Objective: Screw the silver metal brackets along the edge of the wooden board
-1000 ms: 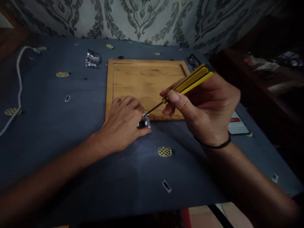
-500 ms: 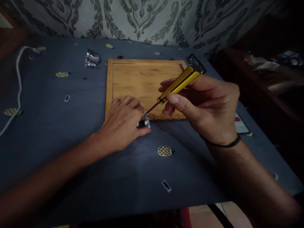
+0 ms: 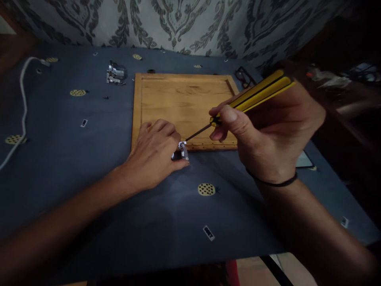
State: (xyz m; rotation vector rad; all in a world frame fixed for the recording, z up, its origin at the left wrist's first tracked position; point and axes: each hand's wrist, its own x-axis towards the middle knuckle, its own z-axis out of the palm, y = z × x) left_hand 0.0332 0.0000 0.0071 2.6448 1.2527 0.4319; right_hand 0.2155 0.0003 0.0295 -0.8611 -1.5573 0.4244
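A wooden cabinet door (image 3: 184, 99) lies flat on the cloth-covered table, small holes dotted along its near edge. My left hand (image 3: 156, 153) rests over that near edge, fingers and thumb closed around a metal hinge (image 3: 183, 150), whose left part is hidden under the hand. A screwdriver (image 3: 253, 95) with a yellow and black handle sits in my right hand (image 3: 268, 131), pinched by thumb and fingers. Its shaft slants down to the left, and the tip is at or just beside the top of the hinge; contact is hard to tell.
More metal hinges (image 3: 116, 74) lie at the back left, with a small dark screw (image 3: 106, 97) nearer. A white cable (image 3: 24, 99) runs down the left side. Behind the board are glasses (image 3: 245, 76), and a flat pale object (image 3: 304, 160) is partly behind my right wrist.
My right hand has moved right, tilting the screwdriver flatter and shifting its tip slightly right on or off the hinge top. My left hand and the hinge have stayed put.
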